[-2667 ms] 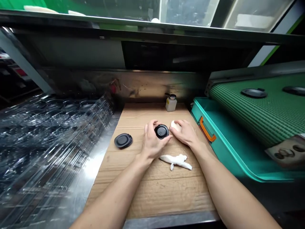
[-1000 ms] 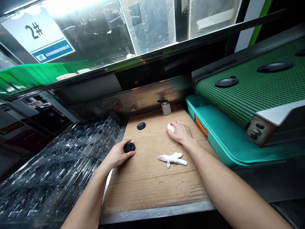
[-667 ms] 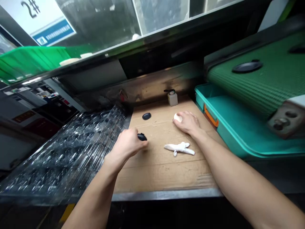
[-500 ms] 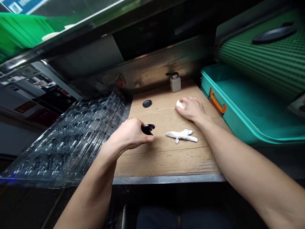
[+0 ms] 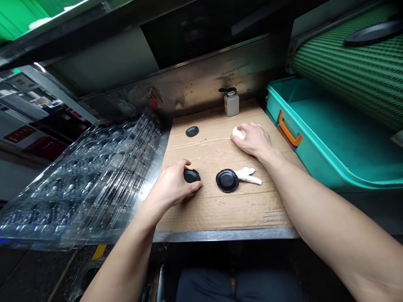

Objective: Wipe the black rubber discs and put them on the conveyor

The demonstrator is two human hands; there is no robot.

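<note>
My left hand (image 5: 171, 184) is closed around the edge of a black round disc (image 5: 190, 176), held low at the left of the cardboard. To its right, a second black disc (image 5: 227, 180) with small tabs on its rim lies flat, overlapping a crumpled white cloth piece (image 5: 248, 175) with finger-like ends. My right hand (image 5: 253, 138) has its fingers curled around a small white round piece (image 5: 238, 133) resting near the back right of the cardboard; its underside is hidden. A third black disc (image 5: 192, 131) lies at the back left.
Cardboard (image 5: 201, 214) covers the metal bench. A bottle with a flip-top cap (image 5: 231, 105) stands at the back. Stacked clear plastic trays (image 5: 94, 180) fill the left. On the right are a teal bin (image 5: 321, 155) and a green conveyor belt (image 5: 340, 63) carrying a black disc (image 5: 374, 33).
A black disc now lies over the white cloth's left end, where none was before. The disc in my left hand appears at a flatter angle. My right hand keeps the white piece.
</note>
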